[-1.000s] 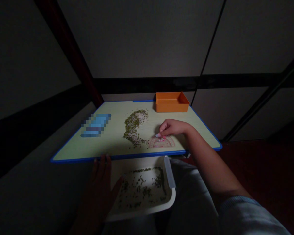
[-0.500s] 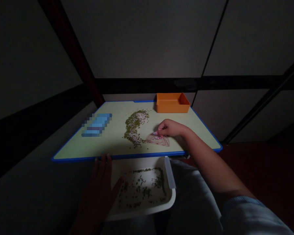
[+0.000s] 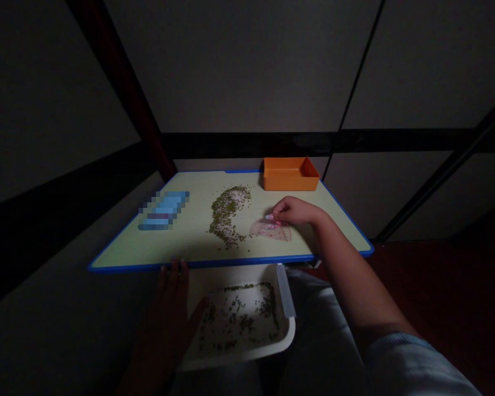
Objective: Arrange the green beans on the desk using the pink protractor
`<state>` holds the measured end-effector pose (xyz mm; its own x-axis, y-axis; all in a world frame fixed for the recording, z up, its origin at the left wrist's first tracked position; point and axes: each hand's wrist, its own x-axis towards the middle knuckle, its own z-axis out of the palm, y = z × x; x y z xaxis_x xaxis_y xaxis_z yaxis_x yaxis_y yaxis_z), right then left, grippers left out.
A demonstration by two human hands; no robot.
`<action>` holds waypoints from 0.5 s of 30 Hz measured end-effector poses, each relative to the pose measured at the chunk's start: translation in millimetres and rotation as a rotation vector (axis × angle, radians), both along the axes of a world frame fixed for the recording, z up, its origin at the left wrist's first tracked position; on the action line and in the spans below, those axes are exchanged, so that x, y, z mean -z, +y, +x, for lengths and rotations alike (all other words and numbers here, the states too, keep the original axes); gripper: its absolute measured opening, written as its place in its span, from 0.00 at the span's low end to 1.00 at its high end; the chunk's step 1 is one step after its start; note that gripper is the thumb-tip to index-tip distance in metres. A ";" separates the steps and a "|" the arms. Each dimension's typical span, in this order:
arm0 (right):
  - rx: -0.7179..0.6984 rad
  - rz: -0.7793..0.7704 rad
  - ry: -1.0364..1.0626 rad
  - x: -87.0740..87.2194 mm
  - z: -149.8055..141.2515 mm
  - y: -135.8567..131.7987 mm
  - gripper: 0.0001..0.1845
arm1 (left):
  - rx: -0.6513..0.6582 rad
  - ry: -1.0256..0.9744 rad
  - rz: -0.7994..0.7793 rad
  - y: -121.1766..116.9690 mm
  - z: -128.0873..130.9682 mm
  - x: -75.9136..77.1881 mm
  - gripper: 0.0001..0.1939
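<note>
My right hand (image 3: 293, 210) is closed in a pinch at the upper edge of a clear pinkish protractor (image 3: 278, 233). Small pink and white bits show by the fingertips; I cannot tell whether they are printed on it. Left of the protractor, small green beans (image 3: 223, 212), like mung beans, lie in a curved spread on the pale tabletop (image 3: 190, 242). My left hand (image 3: 169, 308), dark in shadow, has its fingers spread over the left side of a white bin (image 3: 286, 335) below the table edge. More green beans lie scattered across the bin's bottom.
An orange box (image 3: 291, 181) stands at the table's back right. On the left side lies a blue, pixelated flat object (image 3: 165, 210). The table has a raised blue rim (image 3: 231, 264), and a panelled wall (image 3: 247, 71) rises behind it.
My right hand moved the protractor left towards the beans, then back right and slightly away from me, turning it a little. A few beans near its left end shifted. The left hand stayed put.
</note>
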<state>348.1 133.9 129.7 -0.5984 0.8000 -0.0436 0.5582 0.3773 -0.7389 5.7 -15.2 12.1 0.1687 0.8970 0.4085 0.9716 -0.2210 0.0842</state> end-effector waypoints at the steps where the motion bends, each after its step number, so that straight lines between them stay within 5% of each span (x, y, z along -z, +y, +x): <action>1: 0.020 0.010 0.006 -1.3 0.9 -0.1 0.18 | 0.003 0.001 0.000 0.0 0.0 -0.2 0.41; 15: -0.021 -0.076 0.013 -2.7 -1.7 -3.8 0.18 | 0.007 -0.020 0.004 0.1 0.2 0.0 0.42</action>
<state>346.3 130.1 132.4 -0.6161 0.7818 -0.0960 0.5410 0.3314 -0.7729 5.9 -15.1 12.1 0.1670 0.8942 0.4154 0.9680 -0.2287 0.1030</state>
